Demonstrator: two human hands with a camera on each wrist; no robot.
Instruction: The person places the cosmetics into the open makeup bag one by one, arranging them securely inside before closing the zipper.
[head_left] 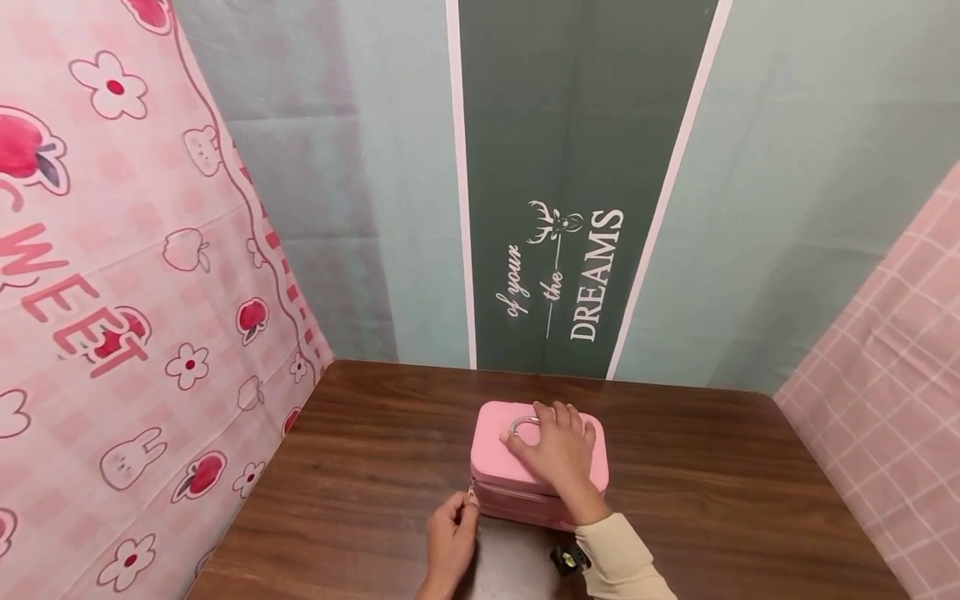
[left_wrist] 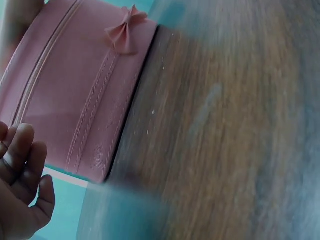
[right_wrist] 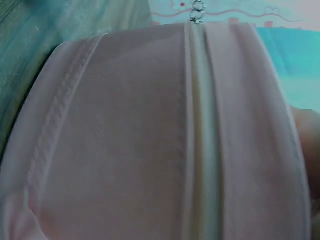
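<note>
A pink zippered case (head_left: 498, 446) with a metal ring handle (head_left: 522, 423) on its lid sits on the table. My right hand (head_left: 562, 446) rests on the lid with fingers spread, its thumb near the ring handle. At the case's front left corner, my left hand (head_left: 452, 533) pinches the zipper pull (head_left: 472, 493). The left wrist view shows the curled left fingers (left_wrist: 22, 155) beside the zipper (left_wrist: 42, 62), and a pink bow (left_wrist: 126, 31) on the case's front. In the right wrist view, the zipper pull's chain (right_wrist: 198, 9) stretches from the end of the zipper line (right_wrist: 204, 125).
The case stands on a dark wooden table (head_left: 360, 442). A pink printed cloth (head_left: 150, 275) hangs at the left, a green and grey cloth (head_left: 555, 125) at the back, and a pink checked cloth (head_left: 892, 358) at the right.
</note>
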